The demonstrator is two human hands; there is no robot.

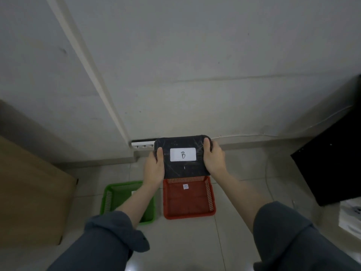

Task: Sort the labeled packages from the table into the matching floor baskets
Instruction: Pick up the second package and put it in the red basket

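Note:
I hold a black wrapped package [185, 169] with a white label reading "B" out in front of me, above the floor. My left hand [154, 169] grips its left edge and my right hand [214, 157] grips its right edge. Below the package sits a red mesh basket [212, 202] with a small white tag inside its far wall. To its left stands a green mesh basket [106, 198], partly hidden by my left forearm.
A large brown cardboard sheet [29, 192] leans at the left. A white power strip [142, 144] lies by the wall behind the package. A black panel [332, 163] stands at the right, with white packaging [351, 216] below it. The floor is pale tile.

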